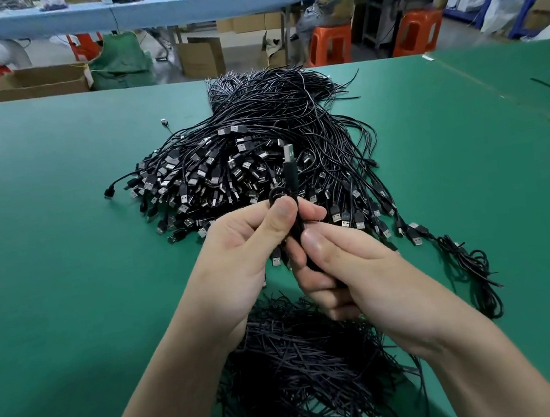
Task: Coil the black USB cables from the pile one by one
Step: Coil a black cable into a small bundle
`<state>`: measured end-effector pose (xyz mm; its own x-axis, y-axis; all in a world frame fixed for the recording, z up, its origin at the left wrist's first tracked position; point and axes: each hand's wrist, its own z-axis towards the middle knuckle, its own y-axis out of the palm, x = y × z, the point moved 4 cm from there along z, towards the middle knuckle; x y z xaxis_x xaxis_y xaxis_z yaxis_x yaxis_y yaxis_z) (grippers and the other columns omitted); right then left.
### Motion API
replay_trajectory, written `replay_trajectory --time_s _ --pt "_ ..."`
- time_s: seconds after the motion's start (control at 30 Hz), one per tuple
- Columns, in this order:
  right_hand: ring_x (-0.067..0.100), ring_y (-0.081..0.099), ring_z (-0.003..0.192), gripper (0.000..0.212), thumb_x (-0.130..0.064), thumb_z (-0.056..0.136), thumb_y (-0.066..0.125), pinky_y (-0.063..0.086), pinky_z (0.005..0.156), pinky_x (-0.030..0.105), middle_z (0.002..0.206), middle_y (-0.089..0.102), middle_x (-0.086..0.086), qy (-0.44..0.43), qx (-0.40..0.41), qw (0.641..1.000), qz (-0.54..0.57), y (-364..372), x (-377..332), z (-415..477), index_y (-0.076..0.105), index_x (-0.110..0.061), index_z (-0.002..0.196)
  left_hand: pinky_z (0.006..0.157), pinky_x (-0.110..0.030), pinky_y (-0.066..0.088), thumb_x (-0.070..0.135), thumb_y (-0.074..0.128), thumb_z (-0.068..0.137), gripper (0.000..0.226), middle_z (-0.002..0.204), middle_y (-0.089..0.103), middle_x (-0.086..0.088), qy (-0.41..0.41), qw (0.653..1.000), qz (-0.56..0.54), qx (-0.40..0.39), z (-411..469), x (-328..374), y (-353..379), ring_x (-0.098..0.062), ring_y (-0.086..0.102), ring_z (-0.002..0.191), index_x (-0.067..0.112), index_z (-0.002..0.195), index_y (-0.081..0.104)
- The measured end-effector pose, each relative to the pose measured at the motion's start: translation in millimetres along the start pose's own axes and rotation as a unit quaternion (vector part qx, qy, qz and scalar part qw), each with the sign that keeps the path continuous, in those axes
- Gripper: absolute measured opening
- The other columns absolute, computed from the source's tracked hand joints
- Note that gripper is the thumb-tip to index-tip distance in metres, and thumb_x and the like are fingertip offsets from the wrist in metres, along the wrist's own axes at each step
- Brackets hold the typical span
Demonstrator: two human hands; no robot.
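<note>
Two hands grip one black USB cable above the pile: left hand pinches its loop, right hand curls round the bundle. Plug points up, green table below.

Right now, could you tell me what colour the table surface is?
The table surface is green, best seen in the head view.
</note>
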<state>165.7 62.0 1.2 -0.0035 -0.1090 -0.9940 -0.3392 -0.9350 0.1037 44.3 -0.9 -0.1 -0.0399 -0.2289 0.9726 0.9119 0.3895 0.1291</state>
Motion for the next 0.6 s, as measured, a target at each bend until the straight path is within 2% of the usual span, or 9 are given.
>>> replay_trajectory --time_s 0.07,0.1,0.17,0.2,0.27,0.33,0.43,0.53,0.6 --pt "0.007 0.028 0.054 0.034 -0.031 0.110 0.035 0.026 0.048 0.016 0.065 0.035 -0.011 -0.020 0.021 0.999 -0.042 -2.2 -0.1 0.9 0.049 -0.023 0.081 0.078 -0.037 0.062 0.045 0.059 0.096 0.034 0.077 0.071 -0.007 -0.012 1.000 0.005 -0.014 -0.8 -0.1 -0.5 -0.019 0.071 0.074 0.020 0.101 0.081" --pt "0.005 0.029 0.053 0.034 -0.030 0.110 0.035 0.027 0.048 0.015 0.064 0.036 -0.012 -0.025 0.036 0.997 -0.065 -4.7 0.0 1.8 0.048 -0.024 0.080 0.079 -0.036 0.062 0.044 0.058 0.098 0.035 0.081 0.074 -0.005 -0.014 0.999 0.022 -0.019 -1.4 0.5 -2.2 -0.021 0.072 0.078 0.018 0.106 0.080" --pt "0.003 0.034 0.055 0.035 -0.032 0.110 0.037 0.031 0.052 0.018 0.064 0.042 -0.014 -0.034 0.093 0.983 -0.153 -14.1 -1.3 2.6 0.048 -0.028 0.077 0.084 -0.032 0.059 0.046 0.053 0.103 0.036 0.098 0.077 -0.002 -0.011 0.993 0.114 -0.016 -0.5 0.2 -7.0 -0.023 0.073 0.092 0.021 0.110 0.078" --pt "0.003 0.036 0.056 0.035 -0.033 0.109 0.037 0.032 0.055 0.023 0.064 0.043 -0.014 -0.039 0.125 0.969 -0.208 -20.1 -2.8 2.1 0.048 -0.029 0.077 0.088 -0.035 0.058 0.049 0.051 0.105 0.033 0.104 0.076 0.002 -0.011 0.983 0.184 -0.012 0.7 -1.1 -9.5 -0.021 0.071 0.098 0.028 0.109 0.077" --pt "0.006 0.037 0.059 0.032 -0.037 0.108 0.037 0.032 0.058 0.032 0.064 0.045 -0.013 -0.047 0.177 0.940 -0.289 -31.6 -5.0 0.5 0.046 -0.029 0.078 0.092 -0.034 0.054 0.047 0.054 0.102 0.025 0.105 0.072 0.017 -0.023 0.947 0.320 -0.025 2.0 -5.0 -12.2 -0.005 0.067 0.100 0.039 0.101 0.077" --pt "0.012 0.041 0.061 0.030 -0.040 0.107 0.037 0.036 0.058 0.039 0.065 0.046 -0.011 -0.051 0.207 0.919 -0.333 -39.4 -5.8 -1.7 0.044 -0.027 0.081 0.093 -0.030 0.053 0.043 0.062 0.099 0.017 0.100 0.070 0.024 -0.063 0.885 0.450 -0.099 0.5 -12.7 -6.6 0.006 0.063 0.098 0.040 0.096 0.078" --pt "0.029 0.049 0.068 0.030 -0.042 0.107 0.037 0.045 0.062 0.049 0.069 0.050 0.002 -0.059 0.222 0.900 -0.369 -41.3 -7.3 -3.2 0.044 -0.023 0.085 0.092 -0.029 0.054 0.042 0.067 0.097 0.013 0.100 0.073 0.021 -0.127 0.792 0.568 -0.185 -4.4 -29.9 6.2 0.001 0.065 0.095 0.037 0.101 0.079" --pt "0.030 0.049 0.067 0.032 -0.046 0.105 0.035 0.046 0.062 0.050 0.072 0.053 0.007 -0.064 0.222 0.895 -0.381 -40.6 -9.7 -3.9 0.045 -0.021 0.087 0.082 -0.026 0.048 0.049 0.067 0.095 0.019 0.100 0.072 0.016 -0.131 0.746 0.623 -0.196 -5.5 -36.4 14.3 -0.005 0.061 0.099 0.034 0.098 0.077" --pt "0.025 0.045 0.062 0.032 -0.046 0.106 0.035 0.045 0.062 0.049 0.070 0.052 0.005 -0.064 0.225 0.895 -0.380 -42.4 -10.5 -4.1 0.045 -0.022 0.087 0.083 -0.027 0.048 0.054 0.067 0.094 0.022 0.099 0.070 0.016 -0.117 0.729 0.646 -0.192 -4.8 -35.5 16.0 -0.005 0.057 0.101 0.035 0.097 0.077"
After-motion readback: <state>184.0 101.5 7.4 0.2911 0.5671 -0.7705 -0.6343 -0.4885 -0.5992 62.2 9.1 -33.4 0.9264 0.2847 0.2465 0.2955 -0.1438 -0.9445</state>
